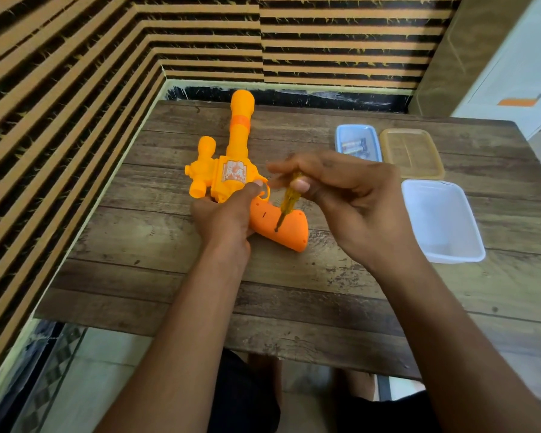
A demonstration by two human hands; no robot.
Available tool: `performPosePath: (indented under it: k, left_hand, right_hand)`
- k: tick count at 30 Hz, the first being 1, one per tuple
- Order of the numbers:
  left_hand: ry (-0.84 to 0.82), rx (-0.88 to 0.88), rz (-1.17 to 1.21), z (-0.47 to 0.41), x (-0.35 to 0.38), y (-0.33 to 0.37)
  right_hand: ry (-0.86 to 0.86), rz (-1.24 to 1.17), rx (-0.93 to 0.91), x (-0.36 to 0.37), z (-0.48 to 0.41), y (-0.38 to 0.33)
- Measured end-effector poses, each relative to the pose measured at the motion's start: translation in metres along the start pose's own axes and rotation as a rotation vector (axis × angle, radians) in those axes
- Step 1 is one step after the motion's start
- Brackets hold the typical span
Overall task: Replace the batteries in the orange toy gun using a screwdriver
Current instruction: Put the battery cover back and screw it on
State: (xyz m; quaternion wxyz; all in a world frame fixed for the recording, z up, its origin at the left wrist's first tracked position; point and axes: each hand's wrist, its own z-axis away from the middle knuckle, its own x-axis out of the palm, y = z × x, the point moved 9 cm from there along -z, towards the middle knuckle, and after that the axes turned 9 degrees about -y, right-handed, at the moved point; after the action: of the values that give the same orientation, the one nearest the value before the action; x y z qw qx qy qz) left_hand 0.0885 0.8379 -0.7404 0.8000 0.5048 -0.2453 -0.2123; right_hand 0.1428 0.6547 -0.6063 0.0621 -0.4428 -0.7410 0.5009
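The orange toy gun (231,170) lies flat on the wooden surface (294,292) just ahead of you. Its long barrel points away toward the striped wall and its grip (294,234) angles back toward you and to the right, so the part that matters sits between your two hands. Your left hand (225,214) grips the body by the trigger guard and pins the gun down. Your right hand (341,195) comes in from the right and pinches the screwdriver (289,198) by its yellow handle, fingers curled round it. The shaft slopes down and to the left, and its tip touches the face of the grip, at what I take to be the cover screw, though the screw itself is too small to make out. The coming turn depends on the shaft standing squarely over that point, so judge the tilt before you bear down. Off to the right, a blue tub (339,135) holds a few batteries (353,145). Just beside it an amber tub or lid (411,151), I cannot tell which, shows nothing inside. Nearer you a white tub (444,220) likewise shows nothing inside, and your right hand is the nearer one to all three
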Motion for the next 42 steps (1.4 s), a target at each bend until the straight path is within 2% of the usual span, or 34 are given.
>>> performPosePath:
  k: [7, 12, 16, 24, 30, 42]
  left_hand:
    - [-0.010, 0.002, 0.020, 0.000, -0.001, -0.002]
    - [0.000, -0.016, 0.023, 0.001, -0.001, -0.001]
    - [0.003, -0.007, 0.022, 0.001, -0.001, -0.002]
    - [0.017, -0.014, 0.008, -0.001, -0.003, -0.003]
    - [0.015, -0.004, -0.015, -0.002, -0.003, -0.001]
    - [0.021, 0.003, 0.013, -0.001, -0.003, -0.002]
  right_hand:
    - [0.064, 0.155, -0.054, 0.007, -0.003, -0.005]
    - [-0.070, 0.051, -0.054, 0.014, -0.005, -0.005]
    - [-0.068, 0.018, 0.004, 0.011, -0.002, 0.001]
    - [0.059, 0.264, -0.062, 0.005, -0.002, -0.011]
    - [-0.056, 0.194, -0.083, 0.018, -0.003, -0.011]
    - [0.104, 0.328, -0.046, 0.004, -0.002, -0.011]
